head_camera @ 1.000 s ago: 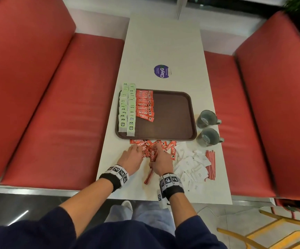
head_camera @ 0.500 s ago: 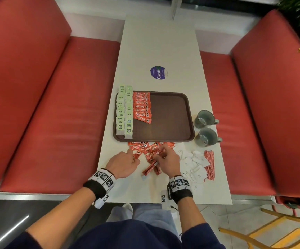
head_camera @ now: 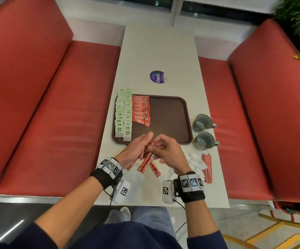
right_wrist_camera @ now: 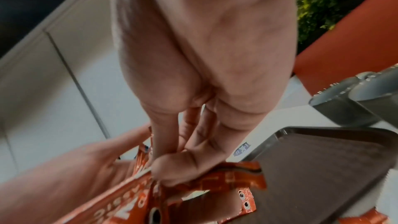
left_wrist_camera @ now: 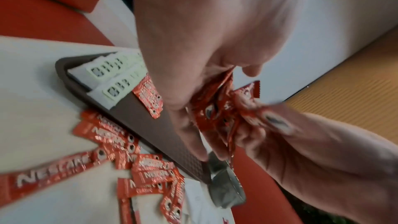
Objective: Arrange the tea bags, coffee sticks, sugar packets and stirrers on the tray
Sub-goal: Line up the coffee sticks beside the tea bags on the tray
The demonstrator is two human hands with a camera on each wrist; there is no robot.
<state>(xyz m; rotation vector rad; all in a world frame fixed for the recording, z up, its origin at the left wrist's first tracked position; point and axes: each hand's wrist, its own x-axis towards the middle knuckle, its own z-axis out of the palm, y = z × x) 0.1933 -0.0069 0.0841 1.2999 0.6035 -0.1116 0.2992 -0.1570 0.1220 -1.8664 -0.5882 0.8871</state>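
A brown tray lies mid-table with two rows of green tea bags along its left side and a column of red coffee sticks beside them. Above the tray's near edge, my left hand and right hand meet, both gripping a bunch of red coffee sticks. Loose coffee sticks lie on the table under the hands. White sugar packets and red stirrers lie to the right.
Two grey mugs stand right of the tray. A round purple sticker sits on the table beyond it. Red bench seats flank the table on both sides.
Both hands have lifted off the pile of coffee sticks on the table and come together above the tray's near edge with a bunch of sticks held between them.
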